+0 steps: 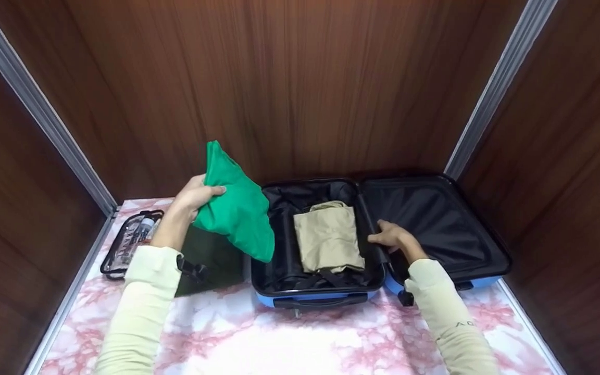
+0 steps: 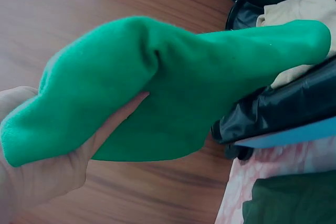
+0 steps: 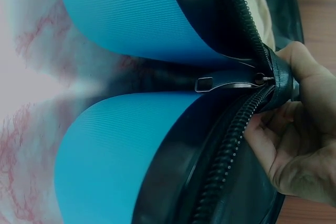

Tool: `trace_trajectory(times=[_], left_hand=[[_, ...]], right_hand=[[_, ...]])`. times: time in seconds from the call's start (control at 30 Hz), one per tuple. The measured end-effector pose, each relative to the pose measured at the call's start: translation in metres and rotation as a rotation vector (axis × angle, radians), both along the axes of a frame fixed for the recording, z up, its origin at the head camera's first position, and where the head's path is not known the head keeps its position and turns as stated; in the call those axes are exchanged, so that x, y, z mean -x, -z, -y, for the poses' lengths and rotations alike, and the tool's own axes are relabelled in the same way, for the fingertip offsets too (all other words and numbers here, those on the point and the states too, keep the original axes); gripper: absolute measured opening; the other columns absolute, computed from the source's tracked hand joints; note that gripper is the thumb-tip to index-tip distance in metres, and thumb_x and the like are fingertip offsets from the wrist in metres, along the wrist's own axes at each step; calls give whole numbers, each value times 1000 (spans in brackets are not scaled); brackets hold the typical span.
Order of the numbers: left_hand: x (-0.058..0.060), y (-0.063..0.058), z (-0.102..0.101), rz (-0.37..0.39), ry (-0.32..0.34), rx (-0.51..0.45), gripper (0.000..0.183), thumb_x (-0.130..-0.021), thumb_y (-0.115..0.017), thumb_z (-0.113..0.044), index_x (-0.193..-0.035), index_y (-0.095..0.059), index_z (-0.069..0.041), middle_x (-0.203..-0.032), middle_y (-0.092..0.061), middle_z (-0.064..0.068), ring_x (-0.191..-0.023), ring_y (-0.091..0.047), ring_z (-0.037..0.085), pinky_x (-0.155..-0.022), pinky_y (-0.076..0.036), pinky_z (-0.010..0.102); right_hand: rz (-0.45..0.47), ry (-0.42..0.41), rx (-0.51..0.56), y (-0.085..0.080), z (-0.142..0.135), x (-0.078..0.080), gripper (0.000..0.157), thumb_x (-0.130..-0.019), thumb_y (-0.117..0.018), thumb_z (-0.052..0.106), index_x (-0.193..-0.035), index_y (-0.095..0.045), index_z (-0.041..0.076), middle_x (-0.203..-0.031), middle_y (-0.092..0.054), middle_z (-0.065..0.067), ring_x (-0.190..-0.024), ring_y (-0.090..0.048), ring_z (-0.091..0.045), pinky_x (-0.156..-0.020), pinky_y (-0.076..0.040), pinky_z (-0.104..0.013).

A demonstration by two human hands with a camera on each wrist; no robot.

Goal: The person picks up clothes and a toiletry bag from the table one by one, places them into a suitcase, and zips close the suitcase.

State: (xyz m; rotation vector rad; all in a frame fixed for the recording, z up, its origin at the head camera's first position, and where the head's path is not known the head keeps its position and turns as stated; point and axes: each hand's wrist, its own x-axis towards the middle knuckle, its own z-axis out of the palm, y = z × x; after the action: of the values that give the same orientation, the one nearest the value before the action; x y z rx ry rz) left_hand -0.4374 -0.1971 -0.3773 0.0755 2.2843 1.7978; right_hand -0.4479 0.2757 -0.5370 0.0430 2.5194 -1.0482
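Brown walls (image 1: pixel 300 94), marbled surface (image 1: pixel 211 333), perhaps glossy, left hand (image 1: pixel 194 197) gripping cloth (image 1: pixel 238 214)

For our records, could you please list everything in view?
table: one, pink-and-white, underneath
suitcase: one, blue and black, open on table
bright cloth: one, green, in left hand
pale cloth: one, beige, in the suitcase
dark cloth: one, green, left of the suitcase
pouch: one, clear with black trim, far left
walls: three, brown, around the table
metal strips: several, grey, along edges
sleeves: two, cream, lower left and right
left hand: one, bare, holding bright cloth
right hand: one, bare, at suitcase hinge
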Motion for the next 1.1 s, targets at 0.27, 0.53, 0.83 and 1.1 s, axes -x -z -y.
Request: trace_trajectory(times=[0.27, 0.53, 0.83, 1.1], left_hand=[[9, 0, -29, -9, 19, -68, 45, -97, -52, 1, -141, -43, 7, -111, -59, 6, -89, -61, 10, -81, -53, 22], [12, -1, -56, -4, 38, -59, 44, -97, -52, 1, -140, -47, 4, -116, -58, 9, -95, -59, 14, -87, -50, 26], [14, 2, -82, -11, 50, -86, 39, -95, -53, 2, -134, -50, 4, -111, -59, 8, -95, -58, 17, -87, -50, 27], [16, 12, -114, -15, 67, -129, 40, -93, -55, 4, -133, -52, 6, -112, -61, 10, -94, -60, 18, -88, -51, 29]], right_hand=[[7, 12, -1, -3, -3, -2, 85, -95, -57, 24, -156, -8, -8, -158, -21, -34, -130, -50, -46, -90, -57, -51], [-6, -6, -36, -5, -5, -3, 85, -96, -56, 26, -156, -7, -8, -160, -17, -34, -134, -45, -45, -90, -57, -50], [-14, 2, -11, -7, -4, -6, 84, -96, -57, 26, -156, -9, -9, -159, -18, -34, -134, -45, -47, -91, -56, -51], [-38, 20, 2, -2, -2, -13, 72, -94, -60, 25, -149, -29, -7, -147, -38, -35, -121, -57, -43, -84, -59, -48]])
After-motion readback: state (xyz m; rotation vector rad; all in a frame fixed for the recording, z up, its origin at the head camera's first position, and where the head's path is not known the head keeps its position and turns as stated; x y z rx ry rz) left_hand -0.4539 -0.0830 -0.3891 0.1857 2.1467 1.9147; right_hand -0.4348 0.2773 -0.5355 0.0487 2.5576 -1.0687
